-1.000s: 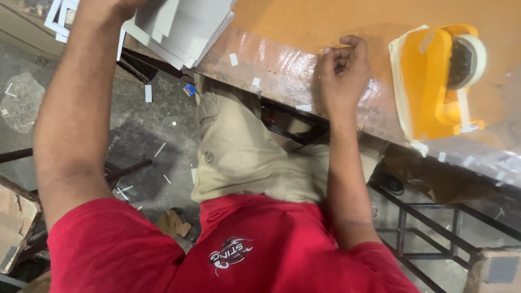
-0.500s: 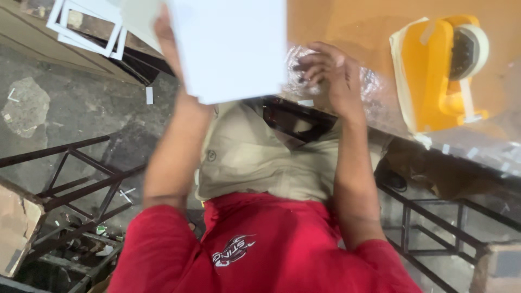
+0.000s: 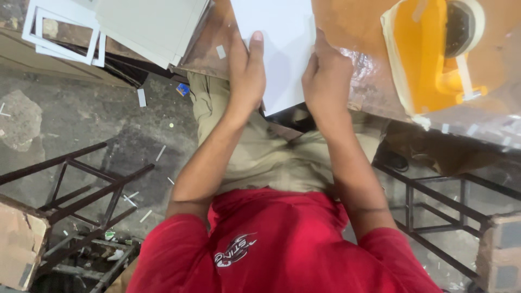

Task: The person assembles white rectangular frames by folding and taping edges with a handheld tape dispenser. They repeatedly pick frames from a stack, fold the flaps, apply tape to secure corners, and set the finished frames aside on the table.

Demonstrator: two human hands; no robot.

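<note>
My left hand and right hand grip a white card sheet — fingers pressed together along its edges. Yellow tape dispenser sits near, right.

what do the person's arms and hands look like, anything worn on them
Both hands, the left hand and right hand, are bare: no gloves, rings or watch visible. The forearms are uncovered, and short red sleeves of a T-shirt end above the elbows.
</note>
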